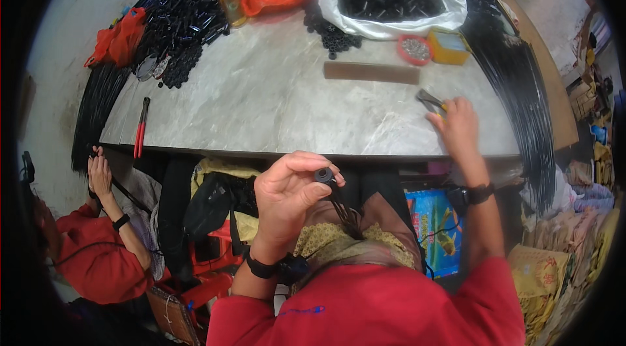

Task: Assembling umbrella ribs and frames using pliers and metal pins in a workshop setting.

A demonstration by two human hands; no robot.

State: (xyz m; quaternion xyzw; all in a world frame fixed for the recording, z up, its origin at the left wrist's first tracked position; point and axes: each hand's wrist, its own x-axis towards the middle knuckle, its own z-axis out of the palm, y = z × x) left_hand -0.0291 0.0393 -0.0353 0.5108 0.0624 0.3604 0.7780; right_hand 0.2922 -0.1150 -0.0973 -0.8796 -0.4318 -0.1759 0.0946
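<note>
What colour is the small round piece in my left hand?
The round piece is black, seen best in the head view.

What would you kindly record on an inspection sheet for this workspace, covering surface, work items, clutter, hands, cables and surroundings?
Surface: grey marbled tabletop; a brown bar lies on it.
Work items: black ring-shaped part; pliers with yellow on the handles.
Clutter: heaped black tubes at back left, open white bag of black pieces, red-handled tool.
Hands: left hand pinches the ring-shaped part; right hand holds the pliers.
Cables: long black strands hang over the table's right side; whether they are cables is unclear.
Surroundings: co-worker in red at left; stacked sacks at right.
</note>
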